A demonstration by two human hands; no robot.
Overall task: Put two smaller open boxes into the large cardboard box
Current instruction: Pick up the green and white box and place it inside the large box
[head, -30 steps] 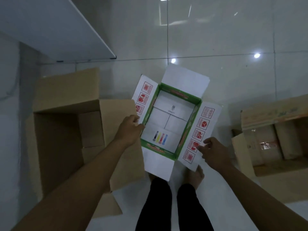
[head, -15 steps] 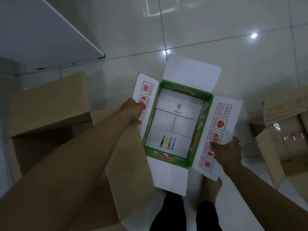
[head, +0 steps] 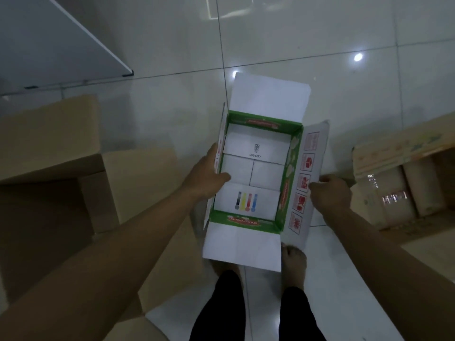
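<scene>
I hold a small open box (head: 256, 173), white inside with green inner walls and four flaps spread out, in the air in front of me. My left hand (head: 205, 178) grips its left wall, thumb reaching inside. My right hand (head: 330, 193) holds the right flap, which bears red symbols. The large brown cardboard box (head: 56, 193) stands open on the floor to the left, its flaps up and its inside dark.
Another open cardboard box (head: 406, 173) holding wrapped packs sits on the floor at the right. A white board (head: 49, 38) leans at the upper left. My legs and bare feet (head: 293, 262) stand on the glossy tiled floor below the held box.
The held box has come closer and turned straighter. Its left flap has folded up, and my left hand has shifted from the flap to the left wall.
</scene>
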